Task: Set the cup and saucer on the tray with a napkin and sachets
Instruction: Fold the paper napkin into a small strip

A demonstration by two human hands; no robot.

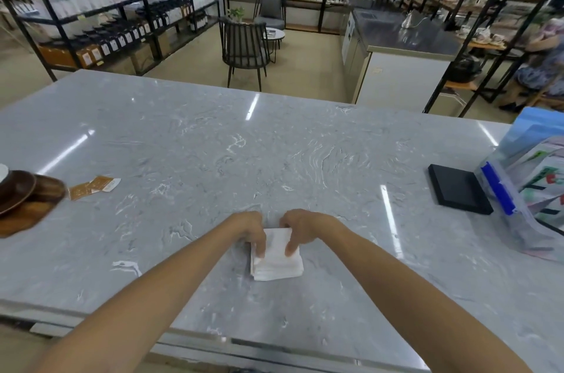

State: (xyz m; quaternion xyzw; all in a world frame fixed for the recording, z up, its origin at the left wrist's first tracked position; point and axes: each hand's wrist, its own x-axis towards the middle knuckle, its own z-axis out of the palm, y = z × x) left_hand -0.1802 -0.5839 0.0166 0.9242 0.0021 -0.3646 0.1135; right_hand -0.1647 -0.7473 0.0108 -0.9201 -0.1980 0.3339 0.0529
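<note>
Both hands press on the napkin (276,253) near the table's (213,143) near edge: left hand (251,230) and right hand (300,227) pin it with fingertips, neither clasping. I judge it light, soft, floppy; pinch a folded edge.

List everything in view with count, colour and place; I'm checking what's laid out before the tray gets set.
napkin: one folded stack, white, near counter edge, centre, under both hands
sachets: two or so, orange-brown, counter left
wooden tray: one, brown, far left edge of counter
saucer: one, dark brown wood, on the tray; cup mostly out of frame
black box: one, flat, counter right
plastic bags: a few, clear and blue, far right
counter: one, grey marble
chairs: two, dark grey, beyond the counter
shelving: black racks of bottles, background
left hand: fingers pressing on napkin
right hand: fingers pressing on napkin
</note>
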